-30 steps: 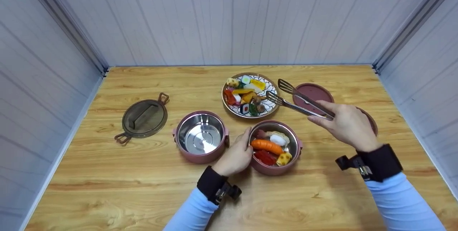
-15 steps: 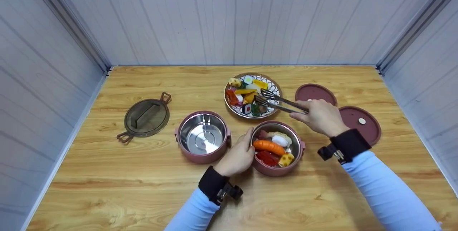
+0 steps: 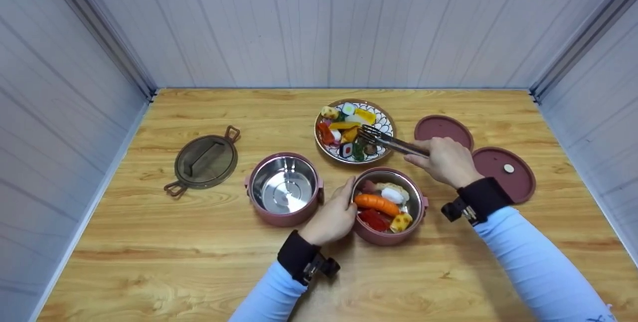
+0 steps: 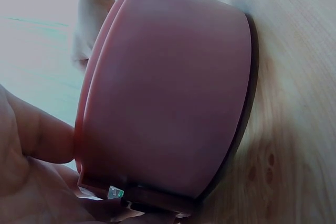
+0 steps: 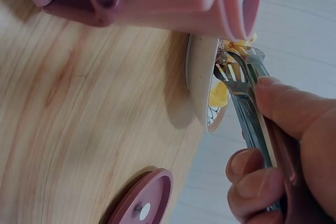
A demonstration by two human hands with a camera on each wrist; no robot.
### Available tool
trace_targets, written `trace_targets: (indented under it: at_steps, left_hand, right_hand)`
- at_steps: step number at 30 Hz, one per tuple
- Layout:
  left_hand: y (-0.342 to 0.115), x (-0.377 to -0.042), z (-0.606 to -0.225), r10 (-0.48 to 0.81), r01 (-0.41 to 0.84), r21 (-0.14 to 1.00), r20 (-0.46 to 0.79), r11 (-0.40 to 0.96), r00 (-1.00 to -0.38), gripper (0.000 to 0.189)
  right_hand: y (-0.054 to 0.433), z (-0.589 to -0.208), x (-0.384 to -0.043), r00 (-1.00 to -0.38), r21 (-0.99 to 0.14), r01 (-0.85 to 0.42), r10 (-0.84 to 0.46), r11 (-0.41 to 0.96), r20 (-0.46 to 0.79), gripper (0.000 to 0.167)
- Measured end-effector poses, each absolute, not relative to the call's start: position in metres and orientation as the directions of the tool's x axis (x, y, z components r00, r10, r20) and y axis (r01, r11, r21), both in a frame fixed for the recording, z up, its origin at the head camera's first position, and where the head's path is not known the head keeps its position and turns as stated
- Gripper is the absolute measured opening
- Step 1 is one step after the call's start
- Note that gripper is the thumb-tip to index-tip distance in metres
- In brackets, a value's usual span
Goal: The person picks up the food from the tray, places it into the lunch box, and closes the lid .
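My left hand (image 3: 331,217) holds the left side of a pink steel-lined pot (image 3: 384,239); in the left wrist view, the thumb lies at the rim of that pot (image 4: 168,87). Inside are a toy sausage (image 3: 376,204), a red piece (image 3: 373,220), a spotted yellow piece (image 3: 400,222) and a white piece (image 3: 393,195). My right hand (image 3: 448,160) grips metal tongs (image 3: 401,146), their slotted tips close together over food on a patterned plate (image 3: 355,161). In the right wrist view, a brown piece (image 5: 222,53) shows at the tips; whether it is pinched cannot be told.
A second pink pot (image 3: 284,220) stands left of the held one, its steel bottom showing. Farther left lies a dark oval lid (image 3: 209,165) with looped handles. Two round maroon lids, one behind (image 3: 441,130) and one nearer (image 3: 503,182), lie at the right.
My right hand has moved left and brought the tongs down onto the plate, and the tong arms have come together. The left hand stays on the pot.
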State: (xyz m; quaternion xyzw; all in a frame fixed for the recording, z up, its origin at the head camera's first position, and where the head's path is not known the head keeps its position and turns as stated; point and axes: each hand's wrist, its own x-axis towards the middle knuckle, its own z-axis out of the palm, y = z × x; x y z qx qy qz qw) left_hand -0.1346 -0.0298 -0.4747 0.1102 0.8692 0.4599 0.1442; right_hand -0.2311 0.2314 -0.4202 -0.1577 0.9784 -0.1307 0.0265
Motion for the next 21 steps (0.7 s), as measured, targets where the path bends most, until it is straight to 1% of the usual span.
trace_targets:
  at_steps: [6,10,15,21]
  left_hand:
    - [-0.030,-0.134,-0.476,0.327,0.076,0.830,-0.131,0.552,-0.936,0.062]
    - [-0.030,-0.134,-0.476,0.328,0.079,0.828,-0.131,0.555,-0.936,0.061]
    - [-0.030,-0.135,-0.476,0.322,0.072,0.824,-0.138,0.561,-0.937,0.062]
    - [-0.030,-0.134,-0.475,0.320,0.068,0.825,-0.141,0.562,-0.937,0.062]
  right_hand:
    - [0.233,-0.421,-0.230,-0.954,-0.308,-0.282,-0.299,0.909,-0.007,0.047]
    - [0.238,-0.427,-0.228,-0.962,-0.399,-0.249,-0.271,0.882,0.000,0.046]
    - [0.245,-0.437,-0.223,-0.971,-0.515,-0.205,-0.240,0.833,-0.002,0.051]
    - [0.254,-0.445,-0.213,-0.983,-0.595,-0.120,-0.178,0.794,-0.039,0.061]
